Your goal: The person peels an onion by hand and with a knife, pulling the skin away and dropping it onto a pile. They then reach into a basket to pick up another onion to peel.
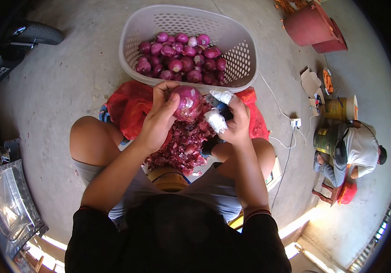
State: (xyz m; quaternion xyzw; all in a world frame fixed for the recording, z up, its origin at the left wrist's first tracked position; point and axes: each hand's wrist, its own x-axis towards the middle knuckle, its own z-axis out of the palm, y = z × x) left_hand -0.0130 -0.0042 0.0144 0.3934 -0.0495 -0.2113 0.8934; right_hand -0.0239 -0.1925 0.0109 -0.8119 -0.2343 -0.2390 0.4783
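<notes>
The left hand (159, 119) was closed round a big red onion (188, 103), which it held up just before the near rim of the basket (131, 41) and above a heap of skins (181, 148). The right hand (237, 122) was clenched on a dark tool (225, 112), just beside the onion. White wrapping sat on the tool or on the fingers (I could not tell which, and no blade showed).

If that tool had an edge, I judged the left thumb the likeliest casualty, since it lay over the onion close to the tool's hidden working end. The onion's glossy skin could also let it slide out of the grip and drop into the skins.

The floor (68, 91) was bare grey concrete. A red sack (129, 109) lay under the skins, between the knees. The basket held peeled onions (181, 59). A white cable (272, 95) ran to a socket block (295, 122). Another person (354, 150) sat well apart on the right, a red tub (309, 25) stood beyond, and a tyre (36, 32) lay far left.
</notes>
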